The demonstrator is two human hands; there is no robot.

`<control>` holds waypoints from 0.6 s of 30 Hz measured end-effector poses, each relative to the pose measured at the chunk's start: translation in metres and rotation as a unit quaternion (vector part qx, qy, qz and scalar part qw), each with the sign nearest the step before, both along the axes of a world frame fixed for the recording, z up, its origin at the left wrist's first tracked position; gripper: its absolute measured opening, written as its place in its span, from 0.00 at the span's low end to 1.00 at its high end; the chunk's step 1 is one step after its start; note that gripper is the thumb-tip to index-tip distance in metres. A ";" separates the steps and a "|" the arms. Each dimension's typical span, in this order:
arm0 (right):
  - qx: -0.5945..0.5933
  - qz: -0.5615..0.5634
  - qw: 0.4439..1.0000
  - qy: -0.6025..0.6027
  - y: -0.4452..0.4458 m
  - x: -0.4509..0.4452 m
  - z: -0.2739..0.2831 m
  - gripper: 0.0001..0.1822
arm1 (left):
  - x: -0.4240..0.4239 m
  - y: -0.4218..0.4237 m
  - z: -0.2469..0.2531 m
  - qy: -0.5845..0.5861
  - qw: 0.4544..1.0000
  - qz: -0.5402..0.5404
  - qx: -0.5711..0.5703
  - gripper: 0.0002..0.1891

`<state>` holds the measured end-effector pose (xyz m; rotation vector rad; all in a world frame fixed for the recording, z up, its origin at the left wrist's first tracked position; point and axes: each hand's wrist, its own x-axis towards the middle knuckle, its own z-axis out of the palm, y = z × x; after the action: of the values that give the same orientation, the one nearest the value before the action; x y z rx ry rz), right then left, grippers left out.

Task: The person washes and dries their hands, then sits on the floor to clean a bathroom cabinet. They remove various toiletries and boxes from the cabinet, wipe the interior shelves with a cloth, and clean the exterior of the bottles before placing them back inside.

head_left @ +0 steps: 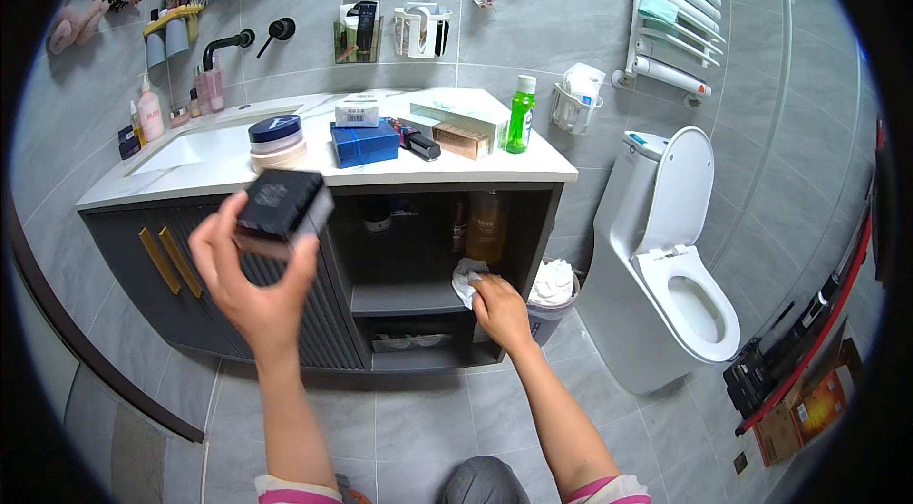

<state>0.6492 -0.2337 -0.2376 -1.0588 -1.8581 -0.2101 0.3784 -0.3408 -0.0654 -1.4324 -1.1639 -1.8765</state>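
Between the thumb and fingers of my left hand (250,283) is a small black-topped box (280,203), held up in front of the vanity cabinet's edge. My right hand (503,308) grips a crumpled white tissue (468,279) at the front of the open cabinet shelf (403,297). Just behind the tissue stands an amber bottle (486,226), with a dark bottle (458,222) to its left. Deeper on the same shelf a dark container with a pale base (376,220) shows dimly. Above, a jar with a navy lid (276,137) sits on the white countertop (456,174).
A blue box (365,145), a brown carton (460,140) and a green bottle (521,115) stand along the countertop, right of the basin (192,147). A full waste bin (553,290) is between the cabinet and the toilet (663,276). The lower shelf holds a clear tray (411,342).
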 end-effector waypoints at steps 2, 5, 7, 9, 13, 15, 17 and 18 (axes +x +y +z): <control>0.001 -0.004 1.000 -0.003 0.002 0.003 -0.002 0.10 | -0.008 0.011 0.014 -0.002 0.998 0.068 -0.015 0.29; -0.004 -0.009 1.000 -0.003 0.002 0.004 -0.003 0.10 | -0.016 0.034 0.023 0.023 0.995 0.082 -0.050 0.27; -0.009 -0.009 1.000 0.000 0.002 0.003 -0.003 0.10 | -0.013 0.038 0.029 0.021 0.994 0.098 -0.046 0.26; -0.001 -0.010 1.000 -0.003 0.002 0.003 -0.002 0.10 | -0.012 0.042 0.034 0.017 0.994 0.098 -0.035 0.26; -0.008 -0.004 1.000 -0.004 0.002 0.004 -0.002 0.10 | -0.011 0.048 0.036 0.017 0.996 0.083 -0.008 0.25; -0.013 -0.001 1.000 -0.001 0.002 0.004 -0.004 0.10 | -0.010 0.049 0.035 0.026 0.995 0.093 0.006 0.26; -0.010 -0.003 1.000 -0.001 0.003 0.004 -0.004 0.10 | -0.008 0.050 0.037 0.026 0.995 0.094 0.019 0.26; -0.006 -0.007 1.000 -0.003 0.002 0.003 -0.003 0.10 | -0.007 0.050 0.037 0.026 0.995 0.095 0.025 0.25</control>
<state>0.6524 -0.2320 -0.2406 -1.0806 -1.8603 -0.2092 0.3712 -0.2903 -0.0282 -1.2876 -1.1762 -1.7159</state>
